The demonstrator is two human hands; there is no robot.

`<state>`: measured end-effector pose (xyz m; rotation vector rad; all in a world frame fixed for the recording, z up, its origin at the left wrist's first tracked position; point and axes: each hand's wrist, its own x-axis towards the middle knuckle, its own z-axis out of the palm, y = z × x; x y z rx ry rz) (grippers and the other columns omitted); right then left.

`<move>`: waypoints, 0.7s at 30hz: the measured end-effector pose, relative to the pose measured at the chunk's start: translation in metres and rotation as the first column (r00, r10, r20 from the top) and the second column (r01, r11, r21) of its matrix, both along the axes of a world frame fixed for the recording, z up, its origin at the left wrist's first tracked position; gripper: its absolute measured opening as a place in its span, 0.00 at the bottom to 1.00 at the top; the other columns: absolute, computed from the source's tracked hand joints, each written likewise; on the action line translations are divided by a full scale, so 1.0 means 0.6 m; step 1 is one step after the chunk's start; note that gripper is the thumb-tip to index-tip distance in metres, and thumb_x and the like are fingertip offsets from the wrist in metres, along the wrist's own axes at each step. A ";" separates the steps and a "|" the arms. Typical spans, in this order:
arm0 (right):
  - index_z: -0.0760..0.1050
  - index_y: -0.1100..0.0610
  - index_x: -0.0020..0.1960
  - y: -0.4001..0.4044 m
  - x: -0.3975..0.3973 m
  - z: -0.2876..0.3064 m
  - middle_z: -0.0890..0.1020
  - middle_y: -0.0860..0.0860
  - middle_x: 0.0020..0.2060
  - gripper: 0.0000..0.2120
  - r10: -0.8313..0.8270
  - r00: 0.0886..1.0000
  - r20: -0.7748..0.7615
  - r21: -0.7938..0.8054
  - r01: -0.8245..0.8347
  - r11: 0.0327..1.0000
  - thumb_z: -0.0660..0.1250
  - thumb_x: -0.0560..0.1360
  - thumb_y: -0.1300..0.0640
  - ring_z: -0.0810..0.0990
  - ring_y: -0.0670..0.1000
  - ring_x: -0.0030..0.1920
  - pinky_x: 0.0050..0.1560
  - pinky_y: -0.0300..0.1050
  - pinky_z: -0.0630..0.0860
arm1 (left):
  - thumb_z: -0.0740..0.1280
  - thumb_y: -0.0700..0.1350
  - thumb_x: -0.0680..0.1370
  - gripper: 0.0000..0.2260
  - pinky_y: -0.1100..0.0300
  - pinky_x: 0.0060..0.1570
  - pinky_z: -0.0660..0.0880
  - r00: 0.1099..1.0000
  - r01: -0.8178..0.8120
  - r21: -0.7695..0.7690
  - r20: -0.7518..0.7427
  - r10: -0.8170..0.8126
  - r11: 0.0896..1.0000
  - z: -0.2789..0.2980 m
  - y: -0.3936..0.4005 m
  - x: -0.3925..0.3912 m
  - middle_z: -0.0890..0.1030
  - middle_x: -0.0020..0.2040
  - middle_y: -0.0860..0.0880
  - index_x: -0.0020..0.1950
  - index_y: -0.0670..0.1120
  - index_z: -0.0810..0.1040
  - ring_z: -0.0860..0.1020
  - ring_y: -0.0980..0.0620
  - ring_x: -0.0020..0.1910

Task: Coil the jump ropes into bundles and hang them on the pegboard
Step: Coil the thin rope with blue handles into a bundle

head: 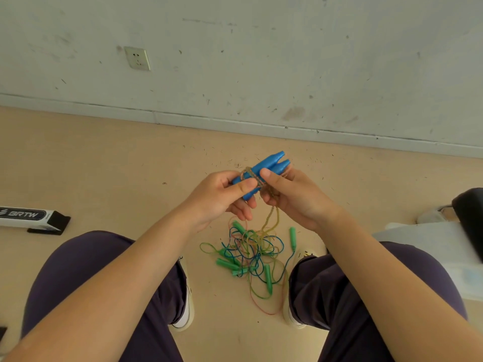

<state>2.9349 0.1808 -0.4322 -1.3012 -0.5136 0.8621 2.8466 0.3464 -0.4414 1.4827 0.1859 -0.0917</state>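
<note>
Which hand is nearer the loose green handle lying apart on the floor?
Right. The right hand is almost straight above the green handle, while the left hand is above and well off to its left, gripping the blue handles.

A beige floor [109, 163] carries a tangled pile of jump ropes [251, 257] — green handles, blue and green cords. Well left of the pile lies a white-and-black box [31, 219] — marked BRTW.

Bright, even, soft light — faint shadows, no glare; wide-angle bending at the edges.
</note>
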 end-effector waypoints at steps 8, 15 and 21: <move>0.79 0.58 0.55 0.011 -0.002 -0.005 0.80 0.53 0.39 0.11 -0.095 0.990 0.103 -0.079 0.104 0.991 0.65 0.79 0.52 0.75 0.48 0.35 0.37 0.41 0.70 | 0.66 0.49 0.82 0.11 0.57 0.31 0.81 0.991 -0.129 0.063 -0.015 0.131 0.990 -0.010 -0.011 0.004 0.85 0.36 0.45 0.52 0.41 0.78 0.84 0.43 0.32; 0.76 0.65 0.58 -0.004 0.006 0.002 0.75 0.60 0.42 0.20 -0.062 0.982 0.176 -0.151 0.089 0.984 0.69 0.74 0.51 0.74 0.50 0.37 0.39 0.43 0.71 | 0.64 0.55 0.81 0.12 0.60 0.25 0.74 0.992 0.069 0.145 -0.111 -0.053 0.987 0.000 0.005 0.000 0.81 0.30 0.45 0.52 0.46 0.76 0.77 0.47 0.23; 0.78 0.63 0.57 0.003 0.001 0.007 0.78 0.54 0.41 0.19 -0.056 0.995 0.086 -0.058 0.061 0.996 0.68 0.74 0.50 0.74 0.48 0.35 0.38 0.42 0.69 | 0.67 0.58 0.74 0.19 0.62 0.25 0.73 0.996 0.027 -0.114 -0.081 -0.037 0.993 0.010 -0.001 -0.005 0.79 0.29 0.46 0.52 0.43 0.77 0.76 0.50 0.22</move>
